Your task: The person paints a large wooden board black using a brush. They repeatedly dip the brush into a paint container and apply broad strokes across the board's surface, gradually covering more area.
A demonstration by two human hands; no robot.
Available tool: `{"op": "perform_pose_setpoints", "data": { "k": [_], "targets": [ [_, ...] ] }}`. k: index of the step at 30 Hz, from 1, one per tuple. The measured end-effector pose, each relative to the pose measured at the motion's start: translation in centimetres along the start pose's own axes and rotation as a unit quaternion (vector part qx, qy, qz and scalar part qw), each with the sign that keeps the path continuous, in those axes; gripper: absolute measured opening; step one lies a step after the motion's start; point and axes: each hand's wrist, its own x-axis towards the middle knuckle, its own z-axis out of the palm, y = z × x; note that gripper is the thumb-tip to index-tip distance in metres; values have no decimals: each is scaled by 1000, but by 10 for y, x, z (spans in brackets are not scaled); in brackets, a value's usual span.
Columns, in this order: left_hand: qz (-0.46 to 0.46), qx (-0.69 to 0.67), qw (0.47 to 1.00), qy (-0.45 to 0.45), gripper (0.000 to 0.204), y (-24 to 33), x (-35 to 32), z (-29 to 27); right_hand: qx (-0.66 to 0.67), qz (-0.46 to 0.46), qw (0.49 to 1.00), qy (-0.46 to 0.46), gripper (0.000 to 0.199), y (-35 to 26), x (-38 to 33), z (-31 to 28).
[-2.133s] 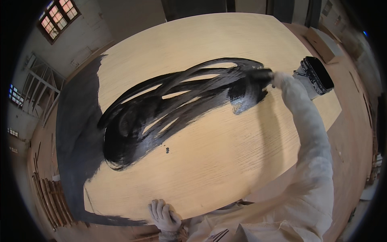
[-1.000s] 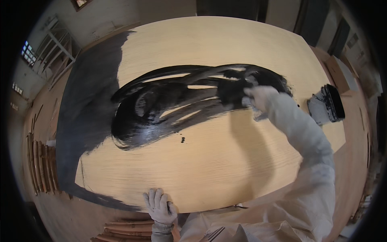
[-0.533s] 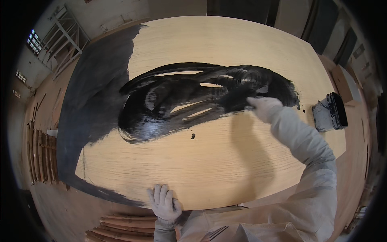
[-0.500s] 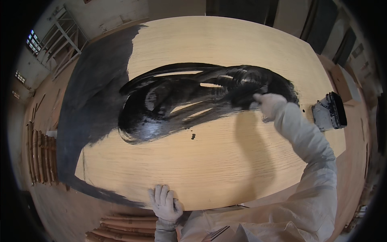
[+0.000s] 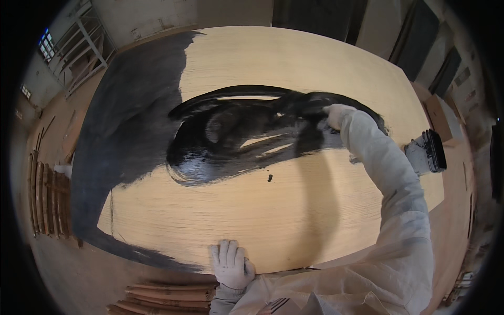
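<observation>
A large pale wood-grain board [image 5: 220,210] lies flat in front of me, with a dull black coat over its left side and wet black paint [image 5: 194,157] smeared across its middle. My right hand [image 5: 338,116], in a whitish glove, is closed over the far right part of the wet smear. Whatever it grips is lost against the black paint. My left hand [image 5: 231,265], gloved too, rests on the board's near edge with its fingers stretched out flat. A paint-stained tub [image 5: 424,152] with a black rim stands near the board's right edge.
Bundles of brown-wrapped lengths [image 5: 50,199] stand at the left, and more wrapped lengths [image 5: 168,296] lie below the near edge. A metal frame [image 5: 86,47] leans at the far left. Dark panels [image 5: 310,18] stand along the back, and a cardboard box [image 5: 440,118] sits beyond the tub.
My right hand has swept away from me and a little left through the wet paint. A pale gap in the smear is now mostly covered. My left hand stays at the near edge.
</observation>
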Motion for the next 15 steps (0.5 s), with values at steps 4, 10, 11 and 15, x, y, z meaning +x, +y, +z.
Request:
{"op": "perform_pose_setpoints", "data": {
  "k": [4, 10, 11, 15],
  "targets": [
    [25, -4, 1000, 19, 38, -7, 0, 5, 2, 68, 996, 56, 60, 11, 62, -2],
    [6, -19, 1000, 23, 37, -7, -2, 0, -11, -17, 1000, 22, 61, -14, 43, -4],
    [28, -38, 999, 25, 36, -10, 8, 4, -29, 20, 998, 48, 60, 32, 87, 10],
    [24, -47, 999, 6, 33, -11, 8, -4, 2, 12, 995, 94, 57, -25, 112, -2]
  ]
}}
